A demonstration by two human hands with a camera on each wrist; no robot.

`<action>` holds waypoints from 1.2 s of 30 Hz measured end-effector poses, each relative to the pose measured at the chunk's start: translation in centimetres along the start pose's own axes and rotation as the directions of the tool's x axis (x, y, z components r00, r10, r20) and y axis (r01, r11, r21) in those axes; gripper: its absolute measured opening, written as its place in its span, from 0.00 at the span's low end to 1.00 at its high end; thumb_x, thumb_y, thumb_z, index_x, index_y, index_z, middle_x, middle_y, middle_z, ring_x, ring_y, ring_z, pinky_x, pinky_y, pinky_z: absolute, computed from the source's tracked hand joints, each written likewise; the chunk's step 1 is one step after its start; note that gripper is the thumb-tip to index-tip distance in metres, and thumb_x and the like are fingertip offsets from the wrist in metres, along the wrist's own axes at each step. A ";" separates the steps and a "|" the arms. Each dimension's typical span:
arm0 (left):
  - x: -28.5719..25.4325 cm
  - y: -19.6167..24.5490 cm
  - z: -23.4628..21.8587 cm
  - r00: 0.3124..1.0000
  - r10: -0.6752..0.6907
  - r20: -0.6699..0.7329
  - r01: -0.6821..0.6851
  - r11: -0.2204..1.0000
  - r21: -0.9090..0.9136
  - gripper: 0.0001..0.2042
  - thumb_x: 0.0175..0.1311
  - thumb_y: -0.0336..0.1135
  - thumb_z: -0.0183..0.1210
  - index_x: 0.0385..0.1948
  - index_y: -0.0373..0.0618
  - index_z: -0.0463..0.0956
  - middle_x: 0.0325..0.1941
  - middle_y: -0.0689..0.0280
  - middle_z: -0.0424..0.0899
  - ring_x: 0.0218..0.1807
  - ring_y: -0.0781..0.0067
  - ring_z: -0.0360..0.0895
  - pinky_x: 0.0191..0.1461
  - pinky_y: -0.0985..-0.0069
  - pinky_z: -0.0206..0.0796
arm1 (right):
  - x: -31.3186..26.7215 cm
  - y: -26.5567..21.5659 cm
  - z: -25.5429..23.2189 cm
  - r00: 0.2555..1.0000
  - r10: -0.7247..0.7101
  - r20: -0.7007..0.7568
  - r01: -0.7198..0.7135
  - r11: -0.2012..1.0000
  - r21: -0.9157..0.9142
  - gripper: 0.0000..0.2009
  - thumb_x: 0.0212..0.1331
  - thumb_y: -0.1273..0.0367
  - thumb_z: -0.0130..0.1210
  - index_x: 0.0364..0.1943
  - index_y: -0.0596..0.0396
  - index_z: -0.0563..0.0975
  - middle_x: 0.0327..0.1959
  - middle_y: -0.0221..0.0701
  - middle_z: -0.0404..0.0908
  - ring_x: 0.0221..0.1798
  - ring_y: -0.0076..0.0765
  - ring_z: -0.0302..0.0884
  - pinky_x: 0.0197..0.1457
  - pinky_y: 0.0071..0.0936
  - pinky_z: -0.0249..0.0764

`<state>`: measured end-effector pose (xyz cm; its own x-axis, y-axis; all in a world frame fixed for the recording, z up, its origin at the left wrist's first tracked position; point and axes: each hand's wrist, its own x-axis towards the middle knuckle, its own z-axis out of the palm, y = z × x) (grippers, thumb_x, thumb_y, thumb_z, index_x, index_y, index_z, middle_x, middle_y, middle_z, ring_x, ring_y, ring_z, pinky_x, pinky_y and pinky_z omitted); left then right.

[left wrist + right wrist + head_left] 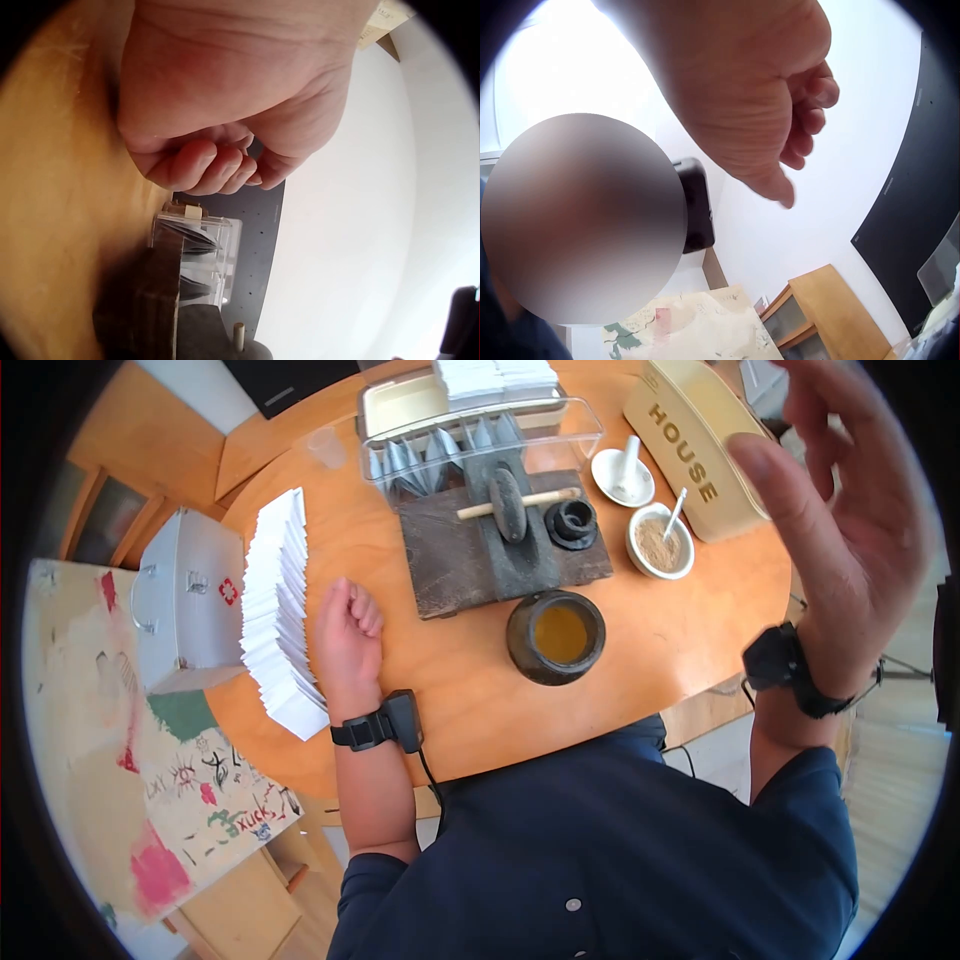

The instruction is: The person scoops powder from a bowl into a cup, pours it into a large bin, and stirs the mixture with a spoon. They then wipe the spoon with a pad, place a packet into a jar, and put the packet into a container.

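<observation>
My left hand (pixel 350 628) rests on the round wooden table with its fingers loosely curled, holding nothing. Beside it on the left lies a long overlapping row of folded white papers (pixel 272 605). Up at the right my right hand (pixel 850 530) is raised in the air, fingers loosely bent and nothing in them. Between the hands stands a dark round pot (pixel 528 657) with yellow-brown liquid in it. Behind the pot, a dark wooden board (pixel 440 565) bears a stone grinding wheel (pixel 508 505) with a wooden handle and a small black jar (pixel 573 523).
A white bowl (pixel 640 556) of brown powder with a spoon sits right of the board, near a white mortar and pestle (pixel 625 473). Behind are a cream HOUSE bin (pixel 690 450) and a clear box (pixel 590 445) with grey packets. A metal first-aid case (pixel 185 600) stands left.
</observation>
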<state>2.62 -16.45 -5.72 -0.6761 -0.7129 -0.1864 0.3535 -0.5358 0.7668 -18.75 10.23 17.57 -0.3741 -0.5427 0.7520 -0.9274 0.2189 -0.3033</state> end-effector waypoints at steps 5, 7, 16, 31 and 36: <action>-0.2 0.3 0.0 0.999 0.034 -0.023 -0.032 0.997 0.076 0.12 0.77 0.39 0.51 0.29 0.49 0.65 0.23 0.73 0.61 0.22 0.81 0.57 0.25 0.82 0.49 | -1.9 -0.4 -3.1 0.970 0.207 0.123 -0.220 0.970 0.101 0.04 0.62 0.76 0.54 0.32 0.64 0.77 0.31 0.29 0.76 0.34 0.23 0.69 0.40 0.20 0.61; -0.2 0.4 0.0 0.998 0.044 -0.036 -0.041 0.996 0.077 0.12 0.77 0.38 0.50 0.29 0.49 0.65 0.23 0.73 0.62 0.22 0.82 0.57 0.24 0.82 0.50 | -4.6 1.0 -3.6 0.902 0.225 0.368 -0.332 0.907 0.259 0.08 0.58 0.69 0.59 0.28 0.61 0.78 0.27 0.34 0.78 0.29 0.28 0.70 0.34 0.26 0.63; 0.1 -0.4 -0.4 0.999 0.035 -0.030 -0.032 0.995 0.091 0.12 0.77 0.38 0.51 0.29 0.51 0.65 0.23 0.75 0.62 0.22 0.84 0.59 0.24 0.82 0.51 | -25.2 3.7 6.1 0.844 0.440 0.307 -0.518 0.817 0.253 0.06 0.60 0.74 0.59 0.25 0.57 0.77 0.21 0.40 0.73 0.24 0.50 0.72 0.27 0.41 0.68; 5.2 1.7 1.6 0.966 0.188 -0.177 -0.029 0.760 0.650 0.08 0.68 0.37 0.60 0.37 0.44 0.72 0.27 0.69 0.73 0.28 0.78 0.69 0.30 0.81 0.61 | -25.2 4.4 5.8 0.894 0.267 0.359 -0.360 0.906 0.224 0.03 0.57 0.75 0.62 0.32 0.56 0.79 0.24 0.37 0.75 0.23 0.42 0.74 0.28 0.34 0.71; 19.6 3.3 -0.1 0.799 0.596 -0.076 -0.104 0.262 0.959 0.29 0.50 0.39 0.72 0.51 0.34 0.71 0.52 0.50 0.80 0.54 0.55 0.79 0.57 0.66 0.71 | -24.8 4.4 6.0 0.859 0.340 0.382 -0.442 0.870 0.219 0.02 0.57 0.75 0.62 0.31 0.56 0.80 0.22 0.37 0.75 0.23 0.43 0.74 0.28 0.35 0.70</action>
<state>-9.39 -32.31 -6.91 -0.2801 -0.9237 0.2615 -0.4571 0.3678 0.8098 -13.52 19.80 -5.93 -0.6368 -0.7015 0.3199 -0.6417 0.2523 -0.7243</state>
